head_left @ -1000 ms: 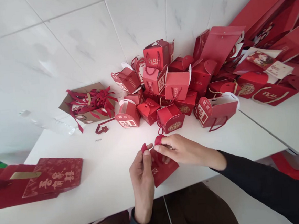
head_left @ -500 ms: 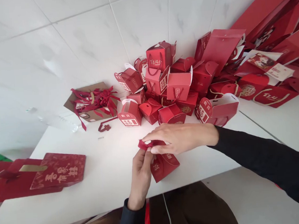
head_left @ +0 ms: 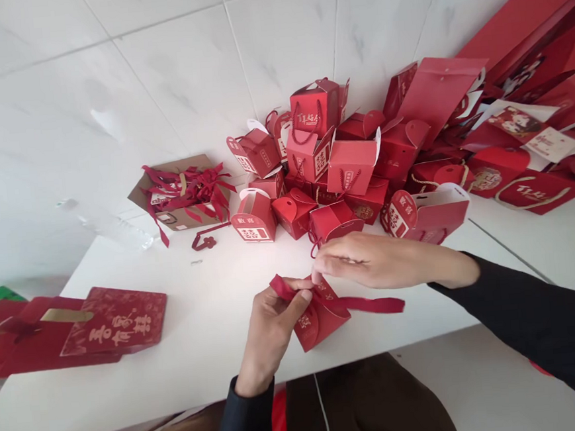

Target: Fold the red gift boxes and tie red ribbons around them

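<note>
A small red gift box (head_left: 321,332) with gold characters lies on the white table (head_left: 204,368) in front of me. My left hand (head_left: 267,333) pinches a dark red ribbon (head_left: 374,304) between thumb and fingers at the box's left top. A loop of it stands up beyond the fingers, and a loose tail stretches out to the right across the box. My right hand (head_left: 375,260) hovers over the far side of the box, fingers bent together and fingertips close to the ribbon. What those fingertips grip, if anything, is hidden.
Red gift boxes (head_left: 313,163) are heaped against the tiled wall. More red bags (head_left: 533,176) crowd the right. A cardboard box (head_left: 200,212) of ribbons stands at back left, a ribbon flower (head_left: 203,244) before it. Flat red bags (head_left: 114,322) lie on the left.
My right hand has moved right, away from the loop it was touching beside my left hand. The ribbon's tail now shows stretched out to the right. My left hand still pinches the ribbon.
</note>
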Demonstrator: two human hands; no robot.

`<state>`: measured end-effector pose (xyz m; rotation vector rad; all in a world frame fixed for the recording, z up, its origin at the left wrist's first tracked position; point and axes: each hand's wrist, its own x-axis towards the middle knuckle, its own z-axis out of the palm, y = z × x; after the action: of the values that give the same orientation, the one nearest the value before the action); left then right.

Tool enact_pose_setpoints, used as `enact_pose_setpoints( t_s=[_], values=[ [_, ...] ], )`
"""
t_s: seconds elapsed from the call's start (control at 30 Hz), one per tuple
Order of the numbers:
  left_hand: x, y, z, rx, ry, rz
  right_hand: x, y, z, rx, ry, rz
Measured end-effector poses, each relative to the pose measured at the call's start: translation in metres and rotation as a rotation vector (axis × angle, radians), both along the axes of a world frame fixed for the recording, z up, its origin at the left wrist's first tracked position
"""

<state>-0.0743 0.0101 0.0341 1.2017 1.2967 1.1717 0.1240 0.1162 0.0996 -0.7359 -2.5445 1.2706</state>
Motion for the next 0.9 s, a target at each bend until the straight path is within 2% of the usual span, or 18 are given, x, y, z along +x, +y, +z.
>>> enact_pose_setpoints(
  t_s=[0.1, 0.2, 0.37, 0.47, 0.57, 0.77, 0.9],
  values=[
    [0.0, 0.0, -0.001, 0.052, 0.089, 0.021, -0.006, -0.002, -0.014, 0.029, -0.062, 0.002],
    [0.002, 0.0, -0.006, 0.167, 0.236, 0.086, -0.011, -0.006, -0.025, -0.018, -0.045, 0.009],
    [0.007, -0.001, -0.024, 0.428, 0.474, 0.297, -0.017, -0.012, -0.037, -0.154, 0.037, -0.014],
    [0.01, -0.003, -0.033, 0.52, 0.562, 0.434, -0.019, -0.013, -0.041, -0.225, 0.029, -0.025],
    [0.012, -0.007, -0.038, 0.53, 0.61, 0.495, -0.017, -0.012, -0.043, -0.245, 0.053, -0.074],
    [0.013, -0.015, -0.041, 0.488, 0.617, 0.517, -0.009, -0.01, -0.043, -0.344, 0.161, -0.184],
    [0.014, -0.015, -0.041, 0.482, 0.609, 0.523, -0.008, -0.014, -0.042, -0.358, 0.138, -0.18]
  ],
)
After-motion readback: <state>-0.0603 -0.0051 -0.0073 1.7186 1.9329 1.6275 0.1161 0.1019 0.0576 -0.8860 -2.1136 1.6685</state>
